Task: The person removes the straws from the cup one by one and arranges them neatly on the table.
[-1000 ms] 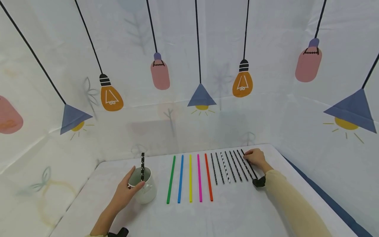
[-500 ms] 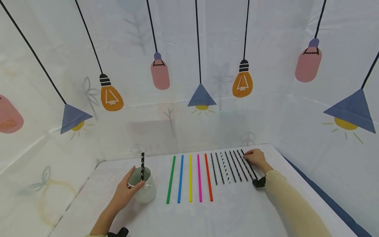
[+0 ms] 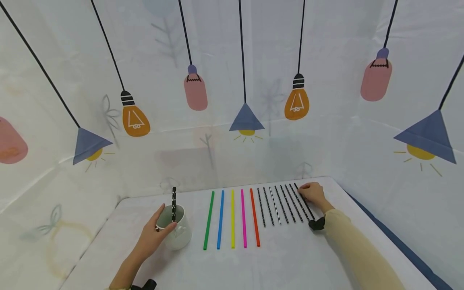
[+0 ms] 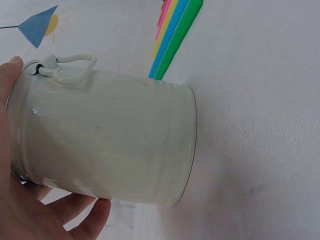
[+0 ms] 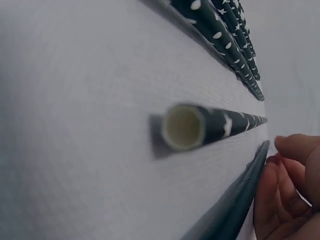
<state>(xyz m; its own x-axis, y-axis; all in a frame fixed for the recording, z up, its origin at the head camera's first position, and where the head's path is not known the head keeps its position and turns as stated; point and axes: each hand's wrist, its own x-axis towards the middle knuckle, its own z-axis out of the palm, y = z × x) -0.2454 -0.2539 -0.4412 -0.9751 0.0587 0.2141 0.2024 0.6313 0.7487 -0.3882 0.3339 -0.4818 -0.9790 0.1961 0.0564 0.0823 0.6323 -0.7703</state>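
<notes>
My left hand [image 3: 154, 234] grips a pale mug [image 3: 180, 238] by its rim and side, thumb at the near rim. A black straw with white dots [image 3: 174, 197] stands in the mug. The left wrist view shows the mug's pale wall [image 4: 110, 135], its small looped handle [image 4: 75, 72] and fingers curled underneath. At the right, my right hand [image 3: 313, 194] pinches the far part of the rightmost dark straw [image 3: 308, 208], which lies on the table. In the right wrist view its fingertips meet beside that straw [image 5: 227, 207]; the exact contact is partly hidden.
Left of the right hand lie several black patterned straws [image 3: 284, 201] in a row. Between them and the mug lie green [image 3: 208, 220], blue [image 3: 220, 220], yellow [image 3: 233, 219], pink [image 3: 244, 219] and orange-red [image 3: 255, 217] straws. A lamp-print curtain [image 3: 217, 161] hangs behind the white table [image 3: 290, 262].
Both hands, the mug and the straws hold their places across the frames. The head view itself shifts very slightly.
</notes>
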